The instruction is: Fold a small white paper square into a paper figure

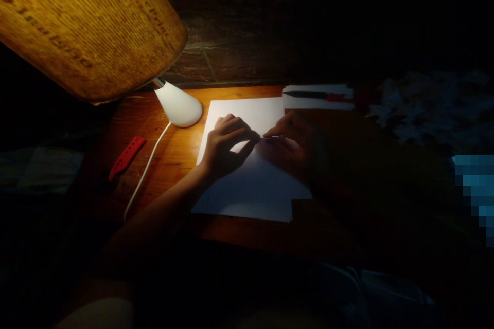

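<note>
Both hands' fingers (249, 134) (279, 130) pinch a thin piece (272, 138) over paper (247, 200), near lamp (177, 105) and blade (304, 94).

from here i see the lamp (178, 107) on the table (168, 151), left of the paper (247, 193); over that are both hands (229, 144), and behind, a knife (306, 94) lies on smaller paper (311, 104).

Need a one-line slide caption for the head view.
Left hand and right hand meet at a small, thin piece over white paper beside a lit lamp.
</note>
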`<state>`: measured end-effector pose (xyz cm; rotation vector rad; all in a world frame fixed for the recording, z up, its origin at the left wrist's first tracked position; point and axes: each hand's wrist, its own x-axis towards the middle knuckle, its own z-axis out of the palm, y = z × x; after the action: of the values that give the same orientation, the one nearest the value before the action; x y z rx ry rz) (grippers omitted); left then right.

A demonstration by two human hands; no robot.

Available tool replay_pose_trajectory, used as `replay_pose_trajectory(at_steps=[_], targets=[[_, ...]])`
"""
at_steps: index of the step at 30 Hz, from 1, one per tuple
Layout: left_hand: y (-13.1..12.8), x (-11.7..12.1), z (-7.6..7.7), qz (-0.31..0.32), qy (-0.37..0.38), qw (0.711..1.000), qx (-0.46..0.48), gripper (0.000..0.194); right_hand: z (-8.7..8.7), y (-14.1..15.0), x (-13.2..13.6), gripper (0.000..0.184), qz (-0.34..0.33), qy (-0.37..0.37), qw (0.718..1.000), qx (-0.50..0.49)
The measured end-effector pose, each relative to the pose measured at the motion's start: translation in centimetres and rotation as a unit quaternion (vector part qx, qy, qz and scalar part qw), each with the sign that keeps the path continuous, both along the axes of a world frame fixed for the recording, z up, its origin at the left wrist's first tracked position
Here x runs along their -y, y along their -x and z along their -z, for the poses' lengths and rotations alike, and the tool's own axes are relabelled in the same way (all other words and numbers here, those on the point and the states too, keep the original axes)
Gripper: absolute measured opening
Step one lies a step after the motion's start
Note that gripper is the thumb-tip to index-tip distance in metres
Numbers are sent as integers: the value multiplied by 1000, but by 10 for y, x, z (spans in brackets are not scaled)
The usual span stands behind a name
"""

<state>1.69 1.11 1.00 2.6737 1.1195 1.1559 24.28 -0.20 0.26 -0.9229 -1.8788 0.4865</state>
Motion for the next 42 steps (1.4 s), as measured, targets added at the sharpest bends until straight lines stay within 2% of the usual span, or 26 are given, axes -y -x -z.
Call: replay_pose_trajectory(at_steps=[2, 5, 7, 9, 11, 14, 17, 21, 24, 26, 28, 30, 32, 36, 38, 42], targets=[[0, 1, -1, -18, 13, 1000, 21, 15, 0, 1, 1, 11, 25, 9, 1000, -13], [2, -2, 3, -45, 44, 990, 122, 10, 5, 0, -3, 37, 53, 22, 998, -35], [3, -6, 7, -34, 86, 970, 226, 9, 9, -2, -8, 54, 61, 29, 997, -40], [1, -8, 9, -9, 177, 936, 303, 21, 13, -3, -12, 66, 58, 52, 995, -55], [-2, -8, 9, 20, 271, 889, 369, 32, 16, -3, -15, 61, 21, 112, 990, -82], [-7, -5, 6, 59, 367, 826, 424, 44, 18, -1, -15, 39, -65, 240, 961, -124], [-11, -2, 3, 84, 421, 798, 422, 47, 18, 1, -14, 35, -68, 319, 927, -183], [-12, 1, 1, 84, 474, 786, 388, 37, 12, -3, -16, 42, -88, 349, 907, -218], [-9, 2, 2, 81, 507, 790, 335, 24, 7, -5, -20, 43, -93, 341, 909, -219], [-6, 2, 2, 84, 503, 810, 290, 24, 6, -4, -22, 43, -79, 324, 919, -210], [-2, 1, 2, 82, 458, 857, 222, 23, 9, -3, -24, 41, -40, 306, 930, -200], [3, -2, 3, 77, 384, 913, 110, 23, 13, -2, -25, 42, 6, 282, 941, -187], [6, -5, 5, 64, 320, 945, 37, 22, 16, -1, -24, 42, 33, 260, 950, -168], [13, -11, 12, 7, 229, 973, -18, 24, 20, -2, -21, 42, 35, 220, 968, -118], [17, -14, 14, 12, 200, 980, -10, 25, 20, -2, -20, 40, 44, 198, 975, -88], [21, -14, 11, 1, 150, 988, 18, 39, 20, -2, -20, 42, 59, 178, 982, -24]])
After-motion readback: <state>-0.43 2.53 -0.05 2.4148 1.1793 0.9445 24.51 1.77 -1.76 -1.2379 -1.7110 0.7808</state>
